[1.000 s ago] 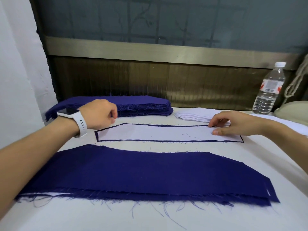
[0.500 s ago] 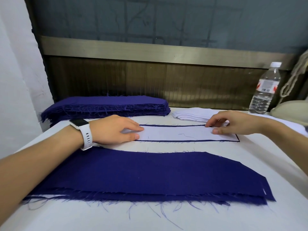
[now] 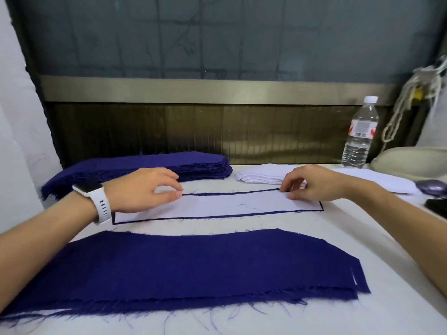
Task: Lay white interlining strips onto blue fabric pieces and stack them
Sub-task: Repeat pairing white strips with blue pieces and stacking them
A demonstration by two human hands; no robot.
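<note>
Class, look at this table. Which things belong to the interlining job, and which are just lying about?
Job in hand:
white interlining strip on a blue piece, with left hand and right hand at it; blue fabric pile; white strip pile; near blue stack.

Lying about:
water bottle; rope; purple object; dark object at the right edge.

Two blue fabric stacks (image 3: 205,163) (image 3: 193,267); one laid strip (image 3: 217,204); one strip pile (image 3: 261,175); one bottle (image 3: 360,134).
</note>
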